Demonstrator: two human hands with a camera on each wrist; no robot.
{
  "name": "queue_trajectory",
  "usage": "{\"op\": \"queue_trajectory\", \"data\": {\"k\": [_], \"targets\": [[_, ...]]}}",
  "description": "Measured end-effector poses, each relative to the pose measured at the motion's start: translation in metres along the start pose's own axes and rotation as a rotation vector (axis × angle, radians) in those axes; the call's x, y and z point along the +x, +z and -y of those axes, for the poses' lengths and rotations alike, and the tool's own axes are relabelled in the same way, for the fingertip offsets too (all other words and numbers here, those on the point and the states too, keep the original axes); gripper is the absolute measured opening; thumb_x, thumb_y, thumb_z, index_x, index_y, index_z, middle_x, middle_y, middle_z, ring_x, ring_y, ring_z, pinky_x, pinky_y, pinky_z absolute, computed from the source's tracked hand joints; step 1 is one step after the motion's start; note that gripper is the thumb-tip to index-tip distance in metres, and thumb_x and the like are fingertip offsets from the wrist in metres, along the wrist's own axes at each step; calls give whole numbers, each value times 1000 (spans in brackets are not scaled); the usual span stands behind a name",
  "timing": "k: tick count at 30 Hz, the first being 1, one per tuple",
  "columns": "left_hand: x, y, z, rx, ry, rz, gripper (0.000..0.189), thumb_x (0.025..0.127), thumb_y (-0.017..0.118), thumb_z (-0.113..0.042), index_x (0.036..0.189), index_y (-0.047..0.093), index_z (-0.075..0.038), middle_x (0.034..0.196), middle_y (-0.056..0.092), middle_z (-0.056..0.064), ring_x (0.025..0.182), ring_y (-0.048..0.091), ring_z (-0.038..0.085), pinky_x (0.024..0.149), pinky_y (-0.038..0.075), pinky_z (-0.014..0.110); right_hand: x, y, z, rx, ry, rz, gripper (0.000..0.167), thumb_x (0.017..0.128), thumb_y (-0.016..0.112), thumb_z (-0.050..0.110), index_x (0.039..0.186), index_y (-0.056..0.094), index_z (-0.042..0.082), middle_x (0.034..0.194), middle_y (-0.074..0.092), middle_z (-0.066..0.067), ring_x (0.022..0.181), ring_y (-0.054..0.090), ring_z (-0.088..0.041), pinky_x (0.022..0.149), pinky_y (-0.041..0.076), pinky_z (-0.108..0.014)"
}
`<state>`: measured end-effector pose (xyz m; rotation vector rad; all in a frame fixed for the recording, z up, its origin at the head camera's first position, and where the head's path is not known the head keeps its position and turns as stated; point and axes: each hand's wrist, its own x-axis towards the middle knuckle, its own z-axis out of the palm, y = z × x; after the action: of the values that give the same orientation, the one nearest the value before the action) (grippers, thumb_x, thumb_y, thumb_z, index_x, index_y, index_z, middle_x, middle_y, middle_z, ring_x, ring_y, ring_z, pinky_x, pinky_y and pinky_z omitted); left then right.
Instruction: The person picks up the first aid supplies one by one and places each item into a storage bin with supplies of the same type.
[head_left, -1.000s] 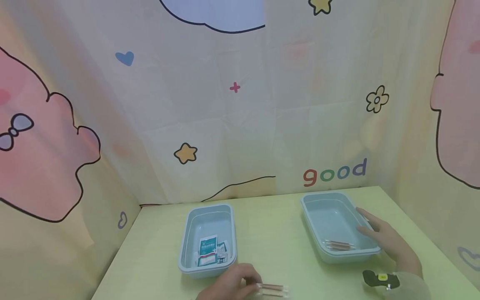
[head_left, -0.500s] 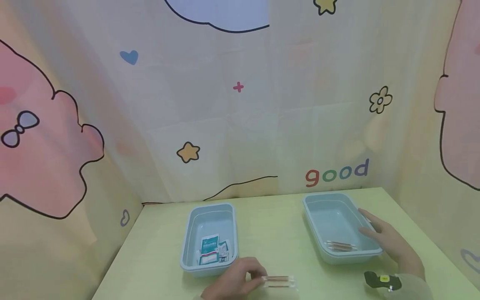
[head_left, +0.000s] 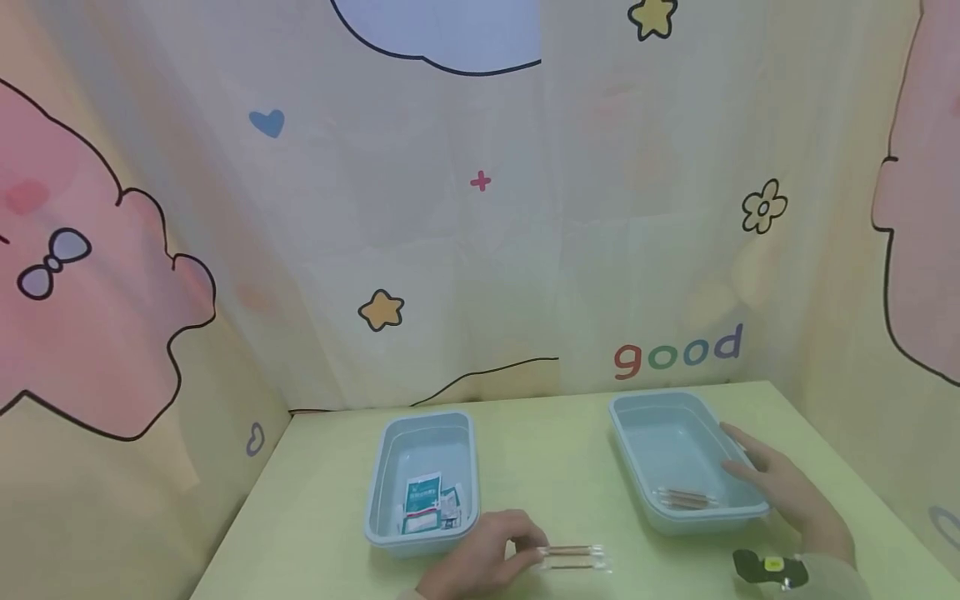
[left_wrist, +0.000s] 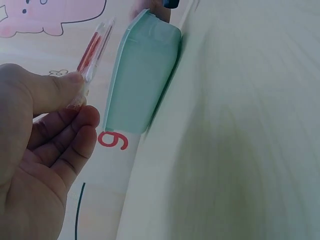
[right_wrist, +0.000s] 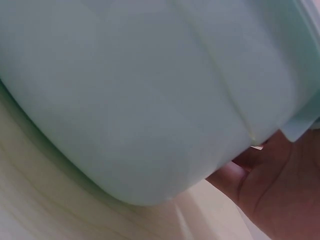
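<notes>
My left hand [head_left: 491, 552] pinches one end of a clear packet of brown-red swabs [head_left: 576, 557] between thumb and fingers, above the table between two pale blue basins. In the left wrist view the packet [left_wrist: 95, 47] points up and away from the fingertips, and its far end is free. My right hand [head_left: 787, 492] holds the right side of the right basin [head_left: 663, 433], thumb at the rim and fingers along the outer wall. Inside that basin, near its front end, lie similar swab packets [head_left: 686, 498]. The basin wall [right_wrist: 140, 110] fills most of the right wrist view and partly hides the fingers.
The left basin [head_left: 386, 475] holds several green-and-white sachets [head_left: 423, 493] near its front end. Both basins stand on a pale yellow-green table [head_left: 540, 450]. A printed curtain [head_left: 450, 250] closes off the back and sides.
My left hand has moved a little right and up in the head view with the swab packet, toward the right basin. My right hand stays on that basin. The head view has shifted slightly.
</notes>
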<state>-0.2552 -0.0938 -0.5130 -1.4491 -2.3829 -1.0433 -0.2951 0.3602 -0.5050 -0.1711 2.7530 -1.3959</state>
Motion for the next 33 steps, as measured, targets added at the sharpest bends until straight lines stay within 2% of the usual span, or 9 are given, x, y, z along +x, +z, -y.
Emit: {"op": "queue_trajectory", "data": {"k": [6, 15, 23, 33], "targets": [[10, 1, -2, -7, 13, -14, 6, 95, 63, -16, 97, 68, -17, 86, 66, -8, 80, 56, -8, 74, 48, 6, -1, 2, 0, 7, -8, -4, 74, 99, 52, 39, 157, 14, 14, 155, 21, -32, 133, 33, -55, 98, 38, -69], [25, 0, -6, -40, -64, 2, 6, 95, 63, -16, 97, 68, -14, 85, 65, -6, 79, 54, -8, 74, 49, 9, 0, 1, 0, 4, -9, -1, 75, 99, 53, 40, 157, 14, 14, 156, 19, -32, 135, 25, -59, 99, 32, -73], [38, -2, -9, -20, -73, -7, 8, 95, 61, -15, 98, 68, -12, 85, 65, -4, 78, 54, -6, 73, 50, 10, 0, -1, 3, -1, -14, -12, 74, 98, 53, 39, 157, 15, 13, 156, 19, -31, 135, 24, -59, 98, 30, -75], [44, 2, -8, 4, -90, -31, 7, 95, 61, -15, 98, 67, -14, 84, 63, -7, 75, 52, -8, 68, 49, 8, -1, 0, 5, 16, -6, -8, 75, 98, 55, 39, 156, 16, 11, 157, 16, -30, 137, 18, -60, 100, 25, -77]]}}
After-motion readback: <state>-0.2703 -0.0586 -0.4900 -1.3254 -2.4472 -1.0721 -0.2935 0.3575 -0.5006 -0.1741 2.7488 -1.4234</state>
